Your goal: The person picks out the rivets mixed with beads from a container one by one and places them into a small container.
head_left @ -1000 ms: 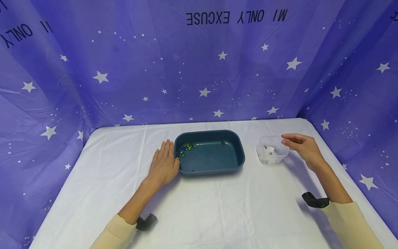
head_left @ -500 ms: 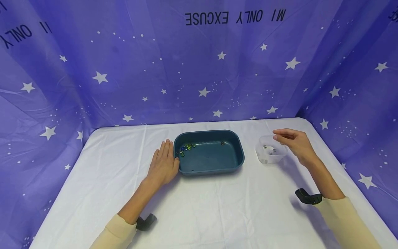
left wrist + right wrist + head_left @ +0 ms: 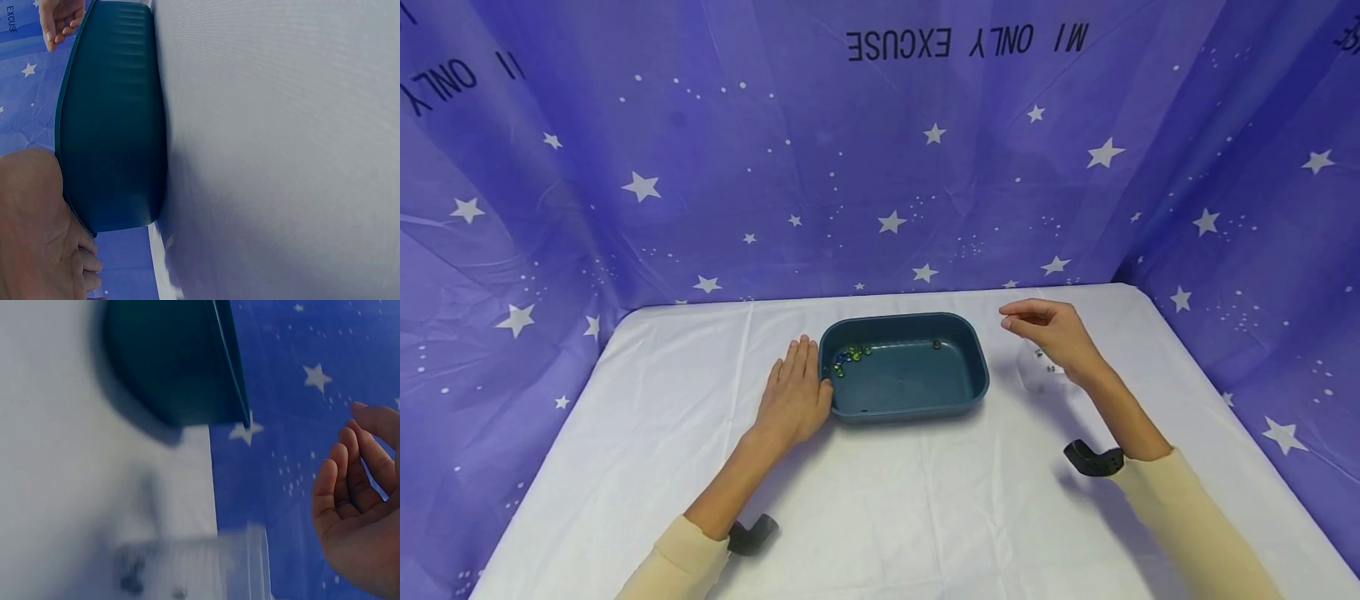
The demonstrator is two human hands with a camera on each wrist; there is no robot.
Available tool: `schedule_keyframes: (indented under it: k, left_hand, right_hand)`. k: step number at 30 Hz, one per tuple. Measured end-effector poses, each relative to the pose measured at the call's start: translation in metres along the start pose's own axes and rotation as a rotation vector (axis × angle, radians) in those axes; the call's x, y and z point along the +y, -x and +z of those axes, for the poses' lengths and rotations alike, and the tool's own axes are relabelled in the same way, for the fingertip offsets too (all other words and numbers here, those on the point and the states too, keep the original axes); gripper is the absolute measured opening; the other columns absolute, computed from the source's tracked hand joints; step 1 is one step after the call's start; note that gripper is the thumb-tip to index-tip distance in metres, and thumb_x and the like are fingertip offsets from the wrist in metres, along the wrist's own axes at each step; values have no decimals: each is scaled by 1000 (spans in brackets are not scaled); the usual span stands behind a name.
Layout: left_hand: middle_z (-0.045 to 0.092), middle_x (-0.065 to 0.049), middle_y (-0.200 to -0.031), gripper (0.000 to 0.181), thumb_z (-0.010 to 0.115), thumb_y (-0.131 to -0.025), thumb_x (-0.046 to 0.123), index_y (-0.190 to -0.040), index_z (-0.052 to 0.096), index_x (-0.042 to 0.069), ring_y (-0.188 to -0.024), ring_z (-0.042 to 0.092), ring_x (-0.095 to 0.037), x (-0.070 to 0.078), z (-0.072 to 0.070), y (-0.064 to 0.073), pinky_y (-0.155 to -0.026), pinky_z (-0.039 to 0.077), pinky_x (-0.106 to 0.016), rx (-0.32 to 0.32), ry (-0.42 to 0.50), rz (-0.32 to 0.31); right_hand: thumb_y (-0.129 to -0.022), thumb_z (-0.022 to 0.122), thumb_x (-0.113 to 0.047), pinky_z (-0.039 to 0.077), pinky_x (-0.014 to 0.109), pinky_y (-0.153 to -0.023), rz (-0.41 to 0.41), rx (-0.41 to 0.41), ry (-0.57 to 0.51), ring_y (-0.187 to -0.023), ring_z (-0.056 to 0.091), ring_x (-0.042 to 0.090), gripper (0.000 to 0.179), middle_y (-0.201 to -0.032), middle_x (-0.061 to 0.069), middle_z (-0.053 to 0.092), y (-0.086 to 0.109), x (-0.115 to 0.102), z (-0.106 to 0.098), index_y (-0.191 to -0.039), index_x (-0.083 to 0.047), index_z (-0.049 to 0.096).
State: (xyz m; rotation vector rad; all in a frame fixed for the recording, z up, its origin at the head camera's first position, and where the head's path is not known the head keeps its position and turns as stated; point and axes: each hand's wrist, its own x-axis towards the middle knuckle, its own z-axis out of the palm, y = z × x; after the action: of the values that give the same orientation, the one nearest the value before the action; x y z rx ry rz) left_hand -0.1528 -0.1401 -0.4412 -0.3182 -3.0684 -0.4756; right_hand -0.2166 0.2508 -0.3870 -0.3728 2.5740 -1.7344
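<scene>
- The left hand (image 3: 793, 396) lay flat against the left wall of the tray (image 3: 917, 387), its fingers straight and pressed together; for steady work, that light brace was worth keeping, without a shove that might have set the marbles (image 3: 856, 355) rolling.
- The right hand (image 3: 1060, 337) hung above the table between the tray and the clear box (image 3: 1033, 382), fingers gently bent and thumb near the fingertips; nothing showed between them.
- Working well there seemed to call for clearing both rims, then a fingertip pinch on one small piece at a time.
- Most marbles sat bunched at the tray's left end, so a single one on the outside of the bunch looked easiest to grip; the lone piece (image 3: 937, 344) by the far wall had more room around it.
- The head view alone showed the tray's contents; the left wrist view gave only its outer wall and the left hand's underside.
- The right wrist view showed the right palm and curled lower fingers, hidden from above, and the box's side wall, with blurred dark pieces behind it.
</scene>
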Motion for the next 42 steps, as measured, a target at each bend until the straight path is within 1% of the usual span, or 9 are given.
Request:
schedule_keyframes:
  k: [3,11,14,19,21,26,28,35,42]
  left_hand:
    - [14,-27,-161,66,41,-104,25,-154,19,-12,-149,11,-40,0,0,0,-117,13,-56,1,-1,1]
    - [16,-27,-161,66,40,-104,26,-154,19,-12,-149,13,-40,0,1,1,-117,14,-56,5,-13,4]
    - [15,-27,-161,66,41,-104,25,-153,19,-12,-149,12,-40,0,0,1,-117,15,-56,2,-14,3]
    - [14,-27,-161,66,41,-104,25,-153,19,-12,-149,11,-40,0,0,1,-116,14,-57,2,-18,2]
    - [15,-28,-161,66,41,-104,25,-153,19,-13,-149,12,-40,0,0,1,-116,15,-57,5,-18,3]
    - [14,-27,-161,66,39,-104,26,-153,19,-12,-150,9,-39,0,1,1,-117,13,-56,-5,-11,-2]
    - [13,-26,-162,66,39,-104,26,-154,18,-12,-150,8,-38,-1,1,1,-117,12,-55,-11,-11,-6]
    - [12,-27,-162,66,39,-104,27,-154,17,-11,-150,9,-39,0,0,0,-117,12,-56,-18,-16,-9]
    - [13,-27,-162,66,39,-105,27,-154,18,-11,-150,10,-39,0,0,-1,-117,13,-56,-11,-21,-1]
  right_hand:
    - [-93,73,-19,53,23,-83,-6,-29,-28,-97,65,12,35,-107,-4,70,-7,-3,14,-118,5,69]
    - [-93,73,-14,52,27,-86,-15,-133,-127,-97,66,16,33,-118,26,65,-21,-14,53,-118,8,68]
    - [-93,72,-15,52,33,-88,-16,-161,-125,-99,66,21,32,-115,20,68,-26,-17,67,-118,5,70]
    - [-93,72,-14,52,37,-79,-11,-195,-133,-102,63,40,28,-109,12,71,-33,-17,93,-117,2,72]
    - [-94,71,-14,52,36,-77,-1,-208,-126,-102,63,38,28,-108,9,71,-37,-16,104,-117,2,72]
    - [-95,70,-14,49,54,-90,20,-249,-138,-98,65,24,30,-108,6,71,-46,-15,130,-118,4,70]
    - [-95,69,-13,47,59,-92,20,-270,-154,-98,65,24,30,-108,8,70,-50,-16,139,-119,6,69]
    - [-95,69,-12,49,53,-93,47,-294,-174,-105,64,35,30,-109,8,71,-59,-18,166,-118,5,70]
    - [-94,70,-13,52,47,-89,81,-321,-152,-100,63,40,28,-103,6,72,-63,-16,187,-117,2,72]
